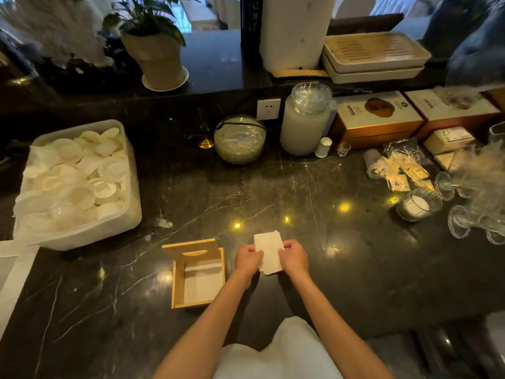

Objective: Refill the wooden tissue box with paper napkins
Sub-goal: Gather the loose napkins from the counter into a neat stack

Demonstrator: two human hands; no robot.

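Note:
A small stack of white paper napkins (269,251) is held above the dark marble counter, just right of the wooden tissue box (177,285). My left hand (248,259) grips the stack's left edge and my right hand (294,257) grips its right edge. The box lies open on the counter with its slotted lid (191,251) tipped up at the far side. White napkins show inside the box.
A white tub (131,187) full of white paper cups sits at the left. A glass bowl (240,139) and a tall lidded jar (305,121) stand behind. Glassware (470,209), a small candle glass (418,205) and packets (401,173) crowd the right side.

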